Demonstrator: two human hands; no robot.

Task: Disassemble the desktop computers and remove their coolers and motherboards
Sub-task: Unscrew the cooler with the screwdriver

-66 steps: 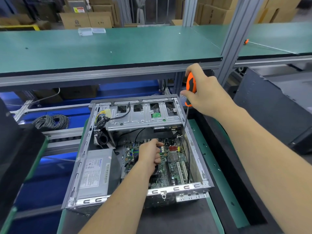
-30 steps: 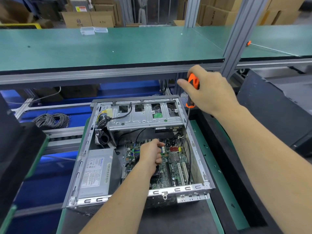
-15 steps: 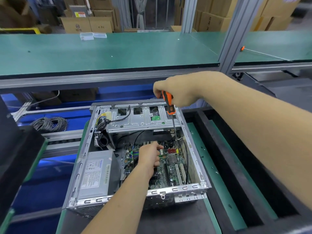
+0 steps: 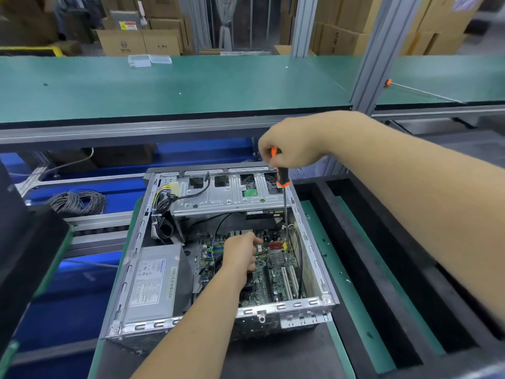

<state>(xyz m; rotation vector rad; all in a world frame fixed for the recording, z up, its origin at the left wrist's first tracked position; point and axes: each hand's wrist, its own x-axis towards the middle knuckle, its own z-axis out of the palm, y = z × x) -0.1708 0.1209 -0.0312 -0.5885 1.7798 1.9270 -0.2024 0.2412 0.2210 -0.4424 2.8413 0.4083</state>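
RISK: driver (image 4: 282, 181) tip can slip off a board (image 4: 276, 266) screw, judged from long shaft held high by right hand (image 4: 289, 144); traces or cables (image 4: 299, 253) gouged | left hand (image 4: 240, 254) curled on something over board, item hidden | case (image 4: 314, 255) on surface: board, PSU (image 4: 153, 280), drive cage (image 4: 226, 198) inside

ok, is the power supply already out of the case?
No. The power supply sits in the case, left of the motherboard.
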